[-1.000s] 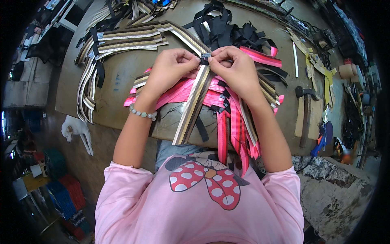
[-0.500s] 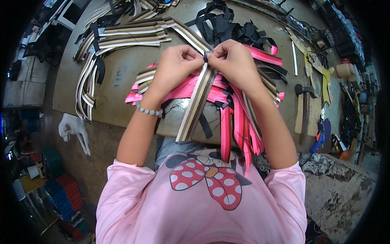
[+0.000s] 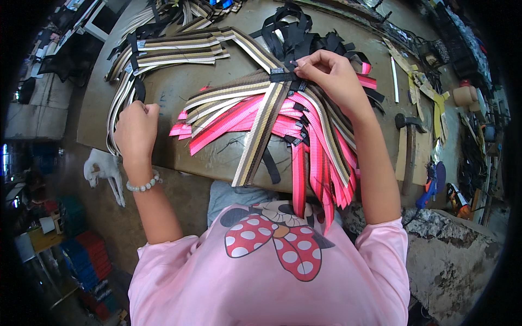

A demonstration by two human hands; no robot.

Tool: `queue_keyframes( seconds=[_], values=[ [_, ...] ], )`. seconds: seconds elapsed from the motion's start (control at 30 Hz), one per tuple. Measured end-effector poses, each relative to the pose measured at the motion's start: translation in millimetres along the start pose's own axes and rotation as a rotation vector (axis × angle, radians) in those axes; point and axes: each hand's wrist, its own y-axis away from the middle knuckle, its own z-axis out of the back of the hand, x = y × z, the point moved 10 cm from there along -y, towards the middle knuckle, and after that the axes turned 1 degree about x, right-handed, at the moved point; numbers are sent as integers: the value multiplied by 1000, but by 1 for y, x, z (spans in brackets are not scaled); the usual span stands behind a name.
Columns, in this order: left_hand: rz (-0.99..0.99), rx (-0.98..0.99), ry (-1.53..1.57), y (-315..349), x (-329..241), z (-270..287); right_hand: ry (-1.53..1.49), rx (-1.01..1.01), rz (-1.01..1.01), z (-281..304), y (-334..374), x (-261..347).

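My right hand is closed in a pinch on the end of a black webbing band. That band lies across a brown, tan and cream striped webbing strap, which hangs down toward the table's front edge. Under it spread more striped straps and a pile of pink straps with black labels. At the left, my left hand is curled shut beside a hanging bundle of striped straps. Its fingertips are hidden, so what it holds cannot be made out.
Black webbing loops are heaped at the back of the table. Another stack of striped straps lies at the back left. A hammer and a white stick rest on the right. Below the left edge is a white dog.
My left hand has left the strap crossing and moved left to the hanging bundle. My right hand stays near the crossing, slightly farther right, and the black band now shows across the striped strap.
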Motion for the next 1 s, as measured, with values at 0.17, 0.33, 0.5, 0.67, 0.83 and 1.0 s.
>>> queue_keyframes(
  seconds=[0.17,0.33,0.5,0.67,0.83,1.0],
  values=[
    [-676,-209,605,46,-117,28,-47,0,13,-1,-1,-4],
    [-945,128,724,78,-215,-13,-136,-62,54,0,1,-6],
    [-943,50,716,71,-218,-20,-88,-50,84,1,3,-2],
    [-977,-148,595,86,-210,-22,158,-54,91,-4,3,10],
    [-914,-155,757,88,-190,-23,419,-5,203,-22,8,37],
    [-898,-176,819,86,-184,-23,592,49,197,-33,2,50]
  ],
)
